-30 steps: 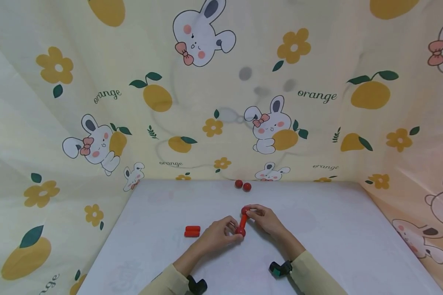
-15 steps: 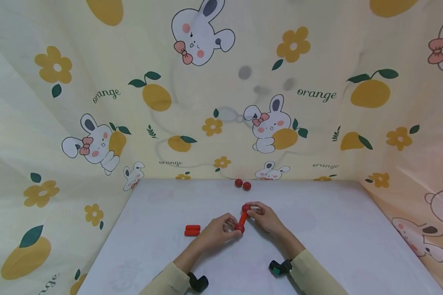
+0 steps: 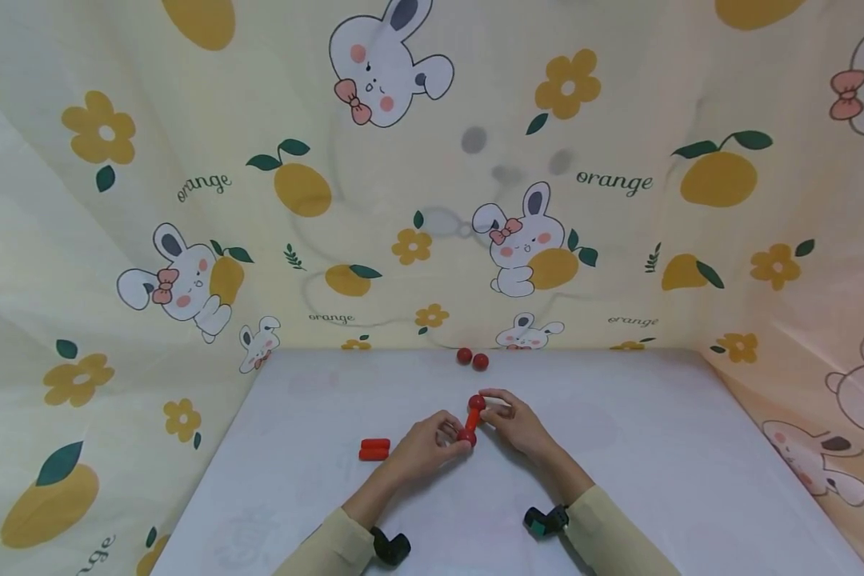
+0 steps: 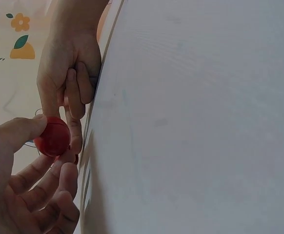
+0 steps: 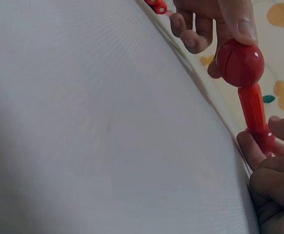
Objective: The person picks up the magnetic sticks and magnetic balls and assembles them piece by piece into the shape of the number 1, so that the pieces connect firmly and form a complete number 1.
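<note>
Dumbbell thingy (image 3: 473,419) got pinched: left hand (image 3: 421,448) curled on its near ball (image 5: 240,66), right hand (image 3: 522,428) curled on its far ball (image 3: 477,402). Loose balls (image 3: 481,362) sat beyond it near the back edge (image 3: 590,353); surface (image 3: 655,456) stretched wide rightward.

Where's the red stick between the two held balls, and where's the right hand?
Red stick (image 5: 252,107): right wrist view, middle of its side.
Right hand (image 3: 518,425): head view, back of the hand.

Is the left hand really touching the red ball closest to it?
Touching. The left wrist view shows it: the left hand has its thumb right against the red ball, with no gap between them.
</note>
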The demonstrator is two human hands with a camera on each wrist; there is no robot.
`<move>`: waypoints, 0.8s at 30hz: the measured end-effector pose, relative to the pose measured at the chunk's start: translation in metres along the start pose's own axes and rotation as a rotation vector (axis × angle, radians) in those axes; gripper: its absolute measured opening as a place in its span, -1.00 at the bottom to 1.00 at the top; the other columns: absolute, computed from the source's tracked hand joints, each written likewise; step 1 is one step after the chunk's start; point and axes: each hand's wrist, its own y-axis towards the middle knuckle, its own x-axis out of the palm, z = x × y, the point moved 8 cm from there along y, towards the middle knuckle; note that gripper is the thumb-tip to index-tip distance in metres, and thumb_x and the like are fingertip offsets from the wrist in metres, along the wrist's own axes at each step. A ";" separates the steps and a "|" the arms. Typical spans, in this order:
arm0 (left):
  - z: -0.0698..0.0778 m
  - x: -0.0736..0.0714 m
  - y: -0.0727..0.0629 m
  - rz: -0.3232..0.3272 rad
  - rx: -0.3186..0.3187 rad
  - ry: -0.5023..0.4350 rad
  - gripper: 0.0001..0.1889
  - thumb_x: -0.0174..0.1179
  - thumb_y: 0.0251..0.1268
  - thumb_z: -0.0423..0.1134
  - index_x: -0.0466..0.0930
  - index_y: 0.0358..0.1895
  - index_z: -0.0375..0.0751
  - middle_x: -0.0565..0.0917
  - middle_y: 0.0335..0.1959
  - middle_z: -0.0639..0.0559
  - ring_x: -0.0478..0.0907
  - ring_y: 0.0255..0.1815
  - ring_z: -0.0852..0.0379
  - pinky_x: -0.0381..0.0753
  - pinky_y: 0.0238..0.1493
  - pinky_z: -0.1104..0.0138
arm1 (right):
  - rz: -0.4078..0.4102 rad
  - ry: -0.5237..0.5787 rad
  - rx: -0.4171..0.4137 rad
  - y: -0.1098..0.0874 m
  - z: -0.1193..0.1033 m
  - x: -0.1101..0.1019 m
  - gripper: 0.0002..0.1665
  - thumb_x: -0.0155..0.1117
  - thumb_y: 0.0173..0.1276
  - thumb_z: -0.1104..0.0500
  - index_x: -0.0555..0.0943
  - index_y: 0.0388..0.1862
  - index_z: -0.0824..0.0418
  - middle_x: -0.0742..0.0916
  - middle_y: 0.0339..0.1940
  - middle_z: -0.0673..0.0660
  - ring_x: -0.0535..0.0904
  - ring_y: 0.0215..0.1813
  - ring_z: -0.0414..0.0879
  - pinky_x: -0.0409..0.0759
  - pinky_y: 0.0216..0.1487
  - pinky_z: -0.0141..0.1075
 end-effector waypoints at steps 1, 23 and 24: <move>0.000 -0.001 0.000 0.006 0.001 -0.003 -0.67 0.49 0.38 0.05 0.59 0.04 0.13 0.74 -0.09 0.21 0.63 -0.10 0.18 0.71 0.02 0.16 | -0.005 0.007 -0.004 0.000 0.000 0.000 -0.48 0.37 0.60 0.03 0.56 0.48 -0.08 0.82 0.16 0.16 0.63 0.05 0.03 0.46 -0.04 -0.17; -0.004 -0.007 0.007 0.099 -0.037 -0.062 -0.65 0.52 0.35 0.06 0.61 0.03 0.10 0.72 -0.06 0.18 0.59 -0.12 0.13 0.66 -0.03 0.18 | -0.148 -0.024 -0.156 -0.014 -0.009 0.010 -0.61 0.41 0.56 0.05 0.67 0.31 0.01 0.74 0.27 0.14 0.65 0.20 0.09 0.52 0.01 -0.12; -0.004 -0.006 0.007 0.101 -0.038 -0.063 -0.65 0.52 0.35 0.05 0.61 0.03 0.10 0.72 -0.06 0.17 0.59 -0.11 0.13 0.67 -0.02 0.17 | -0.156 -0.029 -0.167 -0.015 -0.010 0.010 -0.60 0.41 0.57 0.05 0.67 0.32 0.02 0.73 0.29 0.15 0.64 0.20 0.08 0.51 0.01 -0.13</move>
